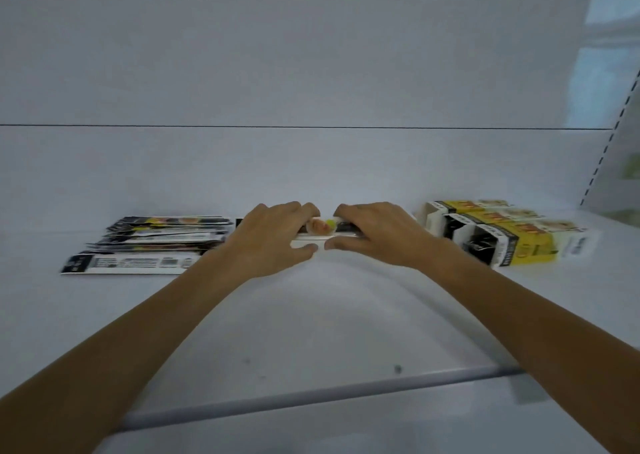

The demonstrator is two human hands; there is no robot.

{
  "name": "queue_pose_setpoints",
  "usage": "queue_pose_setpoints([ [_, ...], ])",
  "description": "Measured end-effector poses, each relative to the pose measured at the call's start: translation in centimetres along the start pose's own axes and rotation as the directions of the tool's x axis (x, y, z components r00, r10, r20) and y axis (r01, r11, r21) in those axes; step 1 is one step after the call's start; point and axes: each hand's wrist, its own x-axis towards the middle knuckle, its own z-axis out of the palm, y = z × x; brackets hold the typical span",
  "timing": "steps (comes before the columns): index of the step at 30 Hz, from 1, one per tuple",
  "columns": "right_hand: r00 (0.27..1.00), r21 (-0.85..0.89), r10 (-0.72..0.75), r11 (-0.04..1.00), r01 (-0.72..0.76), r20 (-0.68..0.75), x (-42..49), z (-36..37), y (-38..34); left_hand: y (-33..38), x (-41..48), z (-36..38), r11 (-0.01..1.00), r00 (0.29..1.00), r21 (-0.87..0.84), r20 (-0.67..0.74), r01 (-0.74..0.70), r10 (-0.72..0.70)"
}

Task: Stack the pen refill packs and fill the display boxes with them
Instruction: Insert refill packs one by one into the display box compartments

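On the white shelf [311, 315], at twelve o'clock, a slim stack of pen refill packs [320, 230] lies with its long axis running nine to three. Both the left hand [273, 242] and right hand [375, 235] clamp it, fingers curled over the far edge, thumbs on the near. Loose flat glossy packs [145, 246] lie fanned at ten o'clock; yellow cardboard display boxes [498, 235] sit at two.

We see our two bare forearms, no sleeves on them as far as they show, no watch, band or ring. Our left hand [273, 242] and right hand [377, 235] are gloveless, fingers slim, nails short and plain where they show
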Motion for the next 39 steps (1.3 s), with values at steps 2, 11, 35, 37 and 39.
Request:
queue_pose_setpoints([
  [2,0.999,0.019,0.036,0.999,-0.036,0.000,-2.3,-1.5,4.4,3.0,2.0,1.3,0.995,0.995,0.048,-0.034,-0.090,0.092],
  [11,0.990,0.069,0.135,0.988,-0.137,0.043,-11.0,-6.6,21.2,13.2,8.0,4.4,0.993,0.999,-0.110,0.028,0.045,-0.042],
  [35,0.965,0.312,0.250,0.926,-0.215,-0.079,-18.5,-2.7,28.5,16.9,7.8,6.3,0.884,0.918,-0.272,0.224,0.381,-0.327],
  [37,0.962,0.316,0.258,0.923,-0.220,-0.084,-18.5,-2.6,28.6,17.6,8.5,6.2,0.863,0.918,-0.325,0.232,0.385,-0.322],
  [39,0.962,0.317,0.257,0.923,-0.216,-0.091,-18.5,-2.5,28.5,18.8,9.9,6.4,0.836,0.919,-0.388,0.233,0.387,-0.317],
])
